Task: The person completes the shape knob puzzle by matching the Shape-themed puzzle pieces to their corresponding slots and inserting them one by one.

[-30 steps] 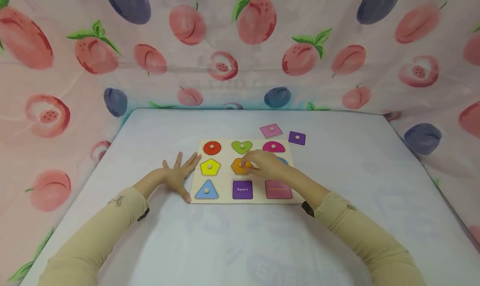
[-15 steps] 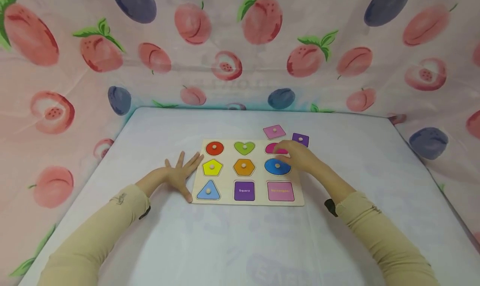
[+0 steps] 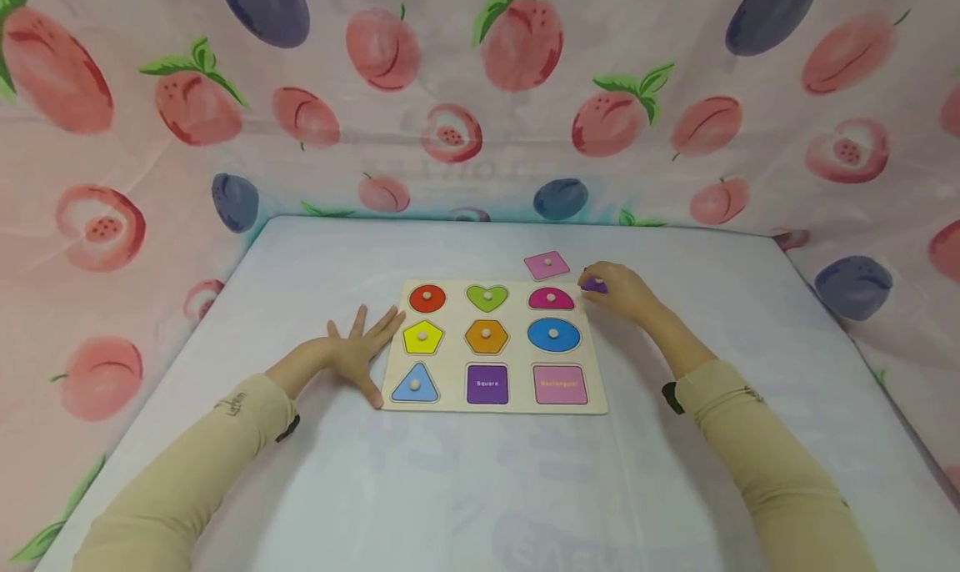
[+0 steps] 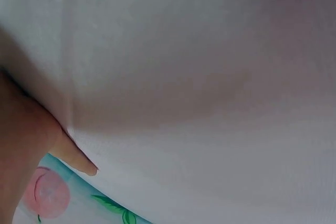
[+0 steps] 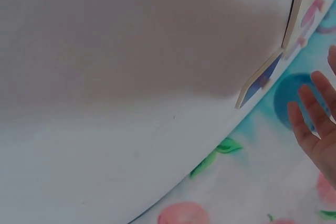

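My left hand (image 3: 354,357) lies with spread fingers at the left edge of a wooden knob puzzle board (image 3: 450,388). In the left wrist view its thumb or a finger (image 4: 79,158) stretches over the white cloth. My right hand (image 3: 618,293) is over a purple square puzzle piece (image 3: 595,286) by the board's back right corner, partly covering it in the head view. Thumb and forefinger are apart around the piece. The right wrist view shows the right hand (image 5: 320,124) with extended fingers, and the square piece (image 5: 260,82) lying with its knob uncovered.
A pink rectangular piece (image 3: 546,265) lies behind the board. The purple "Square" recess (image 3: 487,384) and pink "Rectangular" recess (image 3: 560,383) hold no pieces. Several knobbed shapes sit in the board, including a blue oval (image 3: 553,335). Fruit-print cloth (image 3: 450,97) hangs behind.
My right hand has moved from the orange hexagon, over the blue oval and magenta half circle, to the purple square piece at the right. The left hand stays at the board's edge.
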Demonstrator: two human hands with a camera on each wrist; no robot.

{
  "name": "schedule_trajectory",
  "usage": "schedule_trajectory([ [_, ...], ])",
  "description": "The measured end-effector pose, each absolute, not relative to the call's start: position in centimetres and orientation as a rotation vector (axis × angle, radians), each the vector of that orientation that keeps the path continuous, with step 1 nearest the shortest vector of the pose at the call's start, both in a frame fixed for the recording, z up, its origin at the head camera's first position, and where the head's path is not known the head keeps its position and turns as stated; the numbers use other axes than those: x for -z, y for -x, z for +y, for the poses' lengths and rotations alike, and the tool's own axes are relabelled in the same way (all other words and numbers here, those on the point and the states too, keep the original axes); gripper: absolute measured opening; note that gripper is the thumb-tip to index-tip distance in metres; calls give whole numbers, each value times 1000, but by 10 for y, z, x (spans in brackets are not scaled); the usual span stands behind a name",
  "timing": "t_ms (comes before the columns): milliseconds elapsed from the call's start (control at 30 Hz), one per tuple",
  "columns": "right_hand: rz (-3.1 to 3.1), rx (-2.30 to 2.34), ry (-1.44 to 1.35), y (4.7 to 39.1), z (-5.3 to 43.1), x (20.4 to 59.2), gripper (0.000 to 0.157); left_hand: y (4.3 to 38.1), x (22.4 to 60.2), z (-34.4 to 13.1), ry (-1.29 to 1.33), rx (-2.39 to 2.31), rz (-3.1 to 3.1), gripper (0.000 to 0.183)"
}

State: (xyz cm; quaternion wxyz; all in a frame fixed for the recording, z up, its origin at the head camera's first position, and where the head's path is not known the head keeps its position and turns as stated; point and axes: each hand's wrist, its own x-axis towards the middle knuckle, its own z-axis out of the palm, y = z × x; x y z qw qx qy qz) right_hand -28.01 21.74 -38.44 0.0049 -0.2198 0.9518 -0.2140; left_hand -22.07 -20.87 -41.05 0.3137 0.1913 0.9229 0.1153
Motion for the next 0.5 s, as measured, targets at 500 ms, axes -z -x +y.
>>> schedule_trajectory([
  [500,2943,748,385,311,244,393,23,219,408,-207,-518,-278,2432,141],
])
